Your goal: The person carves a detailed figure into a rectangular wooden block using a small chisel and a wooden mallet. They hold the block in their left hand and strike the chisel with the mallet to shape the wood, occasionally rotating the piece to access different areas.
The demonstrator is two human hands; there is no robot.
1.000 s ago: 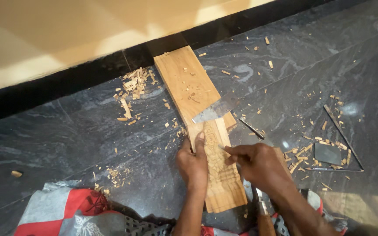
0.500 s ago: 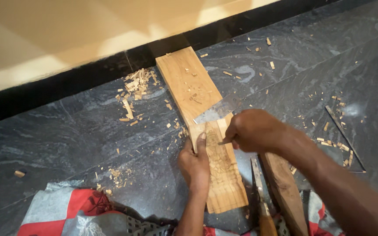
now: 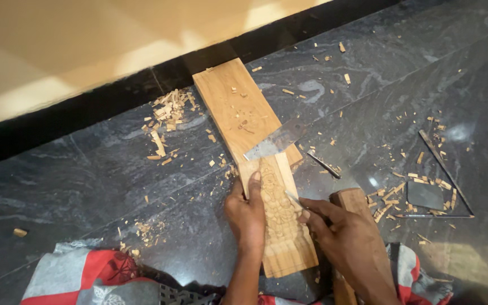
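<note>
The left hand lies flat, fingers extended, pressing the carved wooden panel on the dark floor. The right hand is closed around a thin chisel, its tip touching the carving.

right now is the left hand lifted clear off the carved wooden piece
No, the left hand lies pressed on the left edge of the carved wooden piece, its thumb stretched up along the carving.
</note>
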